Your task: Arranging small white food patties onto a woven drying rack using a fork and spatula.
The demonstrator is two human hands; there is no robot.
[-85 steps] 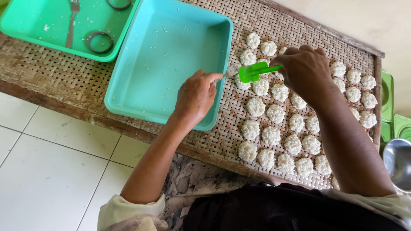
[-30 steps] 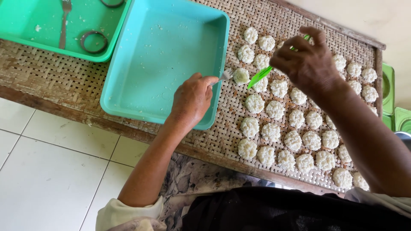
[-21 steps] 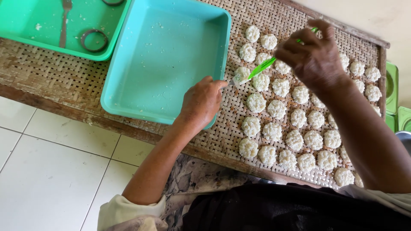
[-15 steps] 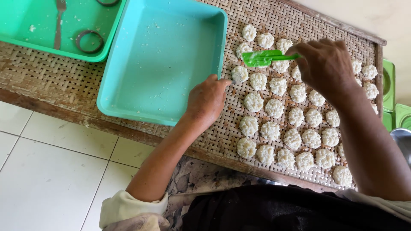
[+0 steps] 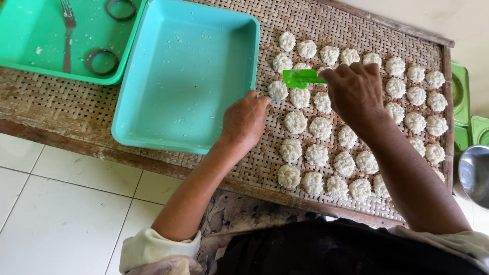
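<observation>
Small white rice patty (image 5: 277, 90), round and crumbly, sits at the woven mat's near-left corner of the rows, at twelve o'clock from my left hand (image 5: 244, 122). Fingertips there pinch its edge, holding it steady. My right hand (image 5: 355, 91) curls tight around the bright green plastic spatula (image 5: 300, 78), blade pointing to nine o'clock, just above the patty. Best, I reckon, to press lightly and flat so the cake keeps its shape. Empty turquoise plastic tray (image 5: 186, 76) lies at ten o'clock.

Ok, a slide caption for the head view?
Right hand holds green plastic spatula; left hand touches a round white rice patty.
</observation>
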